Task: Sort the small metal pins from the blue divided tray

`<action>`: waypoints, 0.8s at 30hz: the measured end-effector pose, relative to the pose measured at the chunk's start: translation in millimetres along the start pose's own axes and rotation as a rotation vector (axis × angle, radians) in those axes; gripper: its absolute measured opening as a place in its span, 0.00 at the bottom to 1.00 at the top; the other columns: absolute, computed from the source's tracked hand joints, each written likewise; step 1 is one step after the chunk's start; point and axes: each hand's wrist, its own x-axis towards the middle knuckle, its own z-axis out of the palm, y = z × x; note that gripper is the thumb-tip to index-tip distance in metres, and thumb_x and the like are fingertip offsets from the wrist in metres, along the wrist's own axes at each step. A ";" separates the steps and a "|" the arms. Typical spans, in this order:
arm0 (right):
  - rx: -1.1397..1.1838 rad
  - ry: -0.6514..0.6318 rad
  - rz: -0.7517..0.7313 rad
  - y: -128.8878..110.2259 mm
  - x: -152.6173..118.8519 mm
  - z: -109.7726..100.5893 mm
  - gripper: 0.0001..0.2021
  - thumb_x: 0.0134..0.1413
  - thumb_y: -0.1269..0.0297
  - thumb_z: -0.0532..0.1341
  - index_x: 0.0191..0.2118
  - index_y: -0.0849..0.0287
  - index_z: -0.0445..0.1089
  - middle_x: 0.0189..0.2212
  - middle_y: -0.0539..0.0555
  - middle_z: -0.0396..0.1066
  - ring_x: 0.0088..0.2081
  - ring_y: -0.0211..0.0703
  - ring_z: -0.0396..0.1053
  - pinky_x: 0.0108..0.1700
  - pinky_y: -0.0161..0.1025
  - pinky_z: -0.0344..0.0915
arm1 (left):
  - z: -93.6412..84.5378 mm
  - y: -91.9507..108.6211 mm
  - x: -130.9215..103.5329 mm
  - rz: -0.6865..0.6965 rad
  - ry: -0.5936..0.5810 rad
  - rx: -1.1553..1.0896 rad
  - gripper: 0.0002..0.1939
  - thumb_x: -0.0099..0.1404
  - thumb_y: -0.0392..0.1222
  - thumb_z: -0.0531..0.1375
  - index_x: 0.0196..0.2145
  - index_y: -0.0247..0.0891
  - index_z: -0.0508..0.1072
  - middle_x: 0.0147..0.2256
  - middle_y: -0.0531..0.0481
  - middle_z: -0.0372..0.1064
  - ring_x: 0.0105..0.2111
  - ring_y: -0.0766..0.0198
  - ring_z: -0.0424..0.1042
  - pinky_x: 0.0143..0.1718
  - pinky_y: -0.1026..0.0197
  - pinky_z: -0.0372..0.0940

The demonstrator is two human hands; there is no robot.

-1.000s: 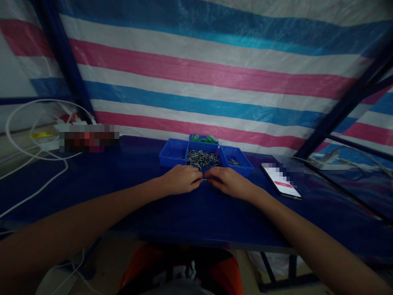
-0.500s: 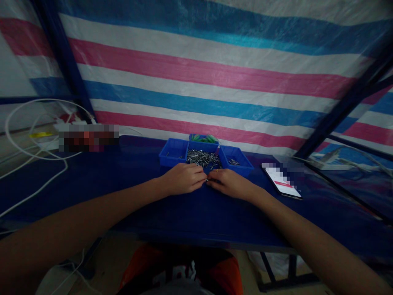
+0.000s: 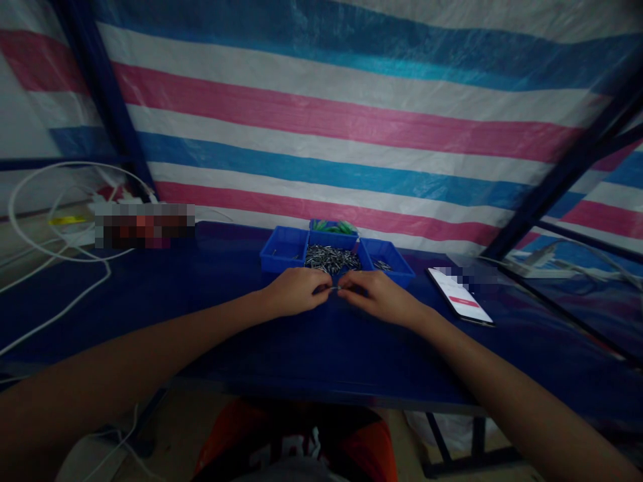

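Observation:
My left hand [image 3: 303, 292] and my right hand [image 3: 374, 294] meet fingertip to fingertip just in front of the blue bins. Between them runs a thin, small metal pin [image 3: 335, 288], pinched at one end by each hand; its exact kind is too small to make out. Right behind the hands, a blue middle bin [image 3: 362, 254] holds a heap of small dark metal pieces [image 3: 334, 258]. The left blue bin [image 3: 284, 242] has a few thin pieces in it, and the right blue bin [image 3: 396, 262] a small pile of similar metal pieces.
A back blue bin [image 3: 333, 237] holds green items [image 3: 331, 227]. To the right lies a phone [image 3: 465, 298] with its screen lit. White cables [image 3: 80, 294] run over the left of the blue table [image 3: 311, 355]. A striped tarp [image 3: 351, 120] hangs behind, between blue metal posts [image 3: 103, 87].
My fingertips have drawn slightly apart, so the thin piece between them now shows more. The fingers of both hands are more arched. Bins and phone stay put.

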 end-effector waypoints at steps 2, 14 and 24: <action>0.070 -0.005 -0.017 -2.3 -0.5 -0.4 0.09 0.58 0.64 0.54 0.39 0.61 0.68 0.30 0.51 0.70 0.31 0.36 0.67 0.34 0.34 0.61 | 1.0 -0.4 0.4 -0.030 -0.029 -0.063 0.07 0.62 0.40 0.54 0.29 0.37 0.69 0.26 0.55 0.68 0.26 0.69 0.66 0.26 0.67 0.54; 0.177 0.008 -0.121 -3.4 -2.9 2.9 0.14 0.55 0.69 0.56 0.48 0.58 0.65 0.37 0.53 0.70 0.36 0.37 0.68 0.40 0.37 0.65 | 5.1 -3.7 3.1 -0.013 -0.047 -0.212 0.07 0.61 0.39 0.55 0.27 0.34 0.69 0.23 0.53 0.66 0.23 0.70 0.64 0.24 0.68 0.53; -0.139 0.177 0.027 15.3 -0.7 4.1 0.13 0.56 0.67 0.55 0.48 0.61 0.64 0.42 0.59 0.68 0.45 0.46 0.65 0.47 0.46 0.63 | -3.1 -2.8 1.7 0.066 0.149 -0.125 0.08 0.63 0.40 0.53 0.33 0.35 0.71 0.27 0.53 0.68 0.27 0.69 0.67 0.30 0.67 0.58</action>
